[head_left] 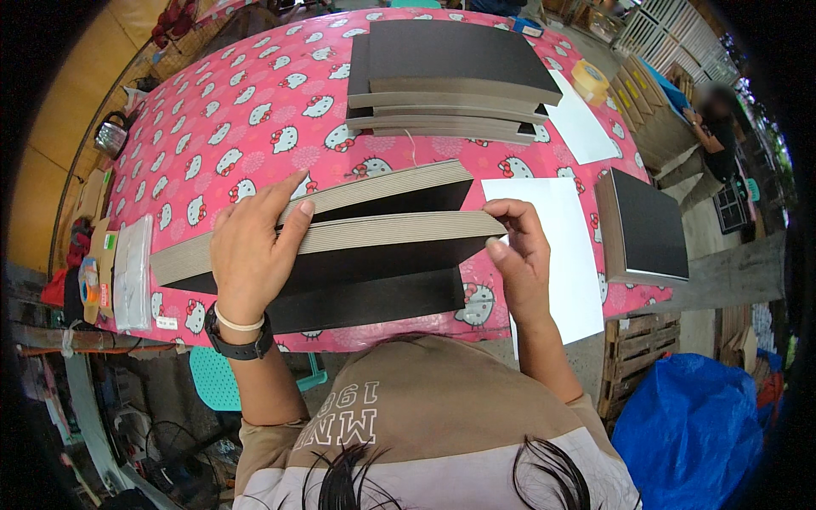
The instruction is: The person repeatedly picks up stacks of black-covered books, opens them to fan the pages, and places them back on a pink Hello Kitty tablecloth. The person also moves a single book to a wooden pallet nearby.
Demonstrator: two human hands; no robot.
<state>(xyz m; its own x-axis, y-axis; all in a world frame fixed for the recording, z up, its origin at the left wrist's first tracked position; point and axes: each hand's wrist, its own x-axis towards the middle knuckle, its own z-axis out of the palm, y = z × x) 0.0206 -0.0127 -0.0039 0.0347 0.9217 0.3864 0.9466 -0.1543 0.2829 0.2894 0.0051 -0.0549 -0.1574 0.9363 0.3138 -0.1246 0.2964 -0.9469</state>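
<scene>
Near my far left sits a metal kettle [111, 134], and closer to me clear, glossy plastic sleeves [133, 272] lie at the side of the pink, cat-patterned surface [191, 110], probably kept there so the middle is free for the boards. My left fingers [276, 197] are spread over the two bundles, thumb apart from the rest, I think to steady them on edge; whether they squeeze I cannot tell. The rear bundle [399, 184] and front bundle [399, 231] come close under that hand and splay toward the right, leaving a dark wedge between. Both are thick, straight-edged slabs of many thin grey-brown layers, faced in matte black. A smooth black panel [365, 310] shows below them, toward me. Beyond, a large stack [450, 59] of similar boards lies flat, its layers slightly offset; flat seems the stablest way to pile them. My right fingers [518, 211] are closed on the front bundle's right end, thumb against the black face and index over the layered edge, likely to keep it in line. Past them lie thin white paper [548, 255], a round yellowish tape roll [589, 82], and a squared black-topped block [650, 223], set apart.
</scene>
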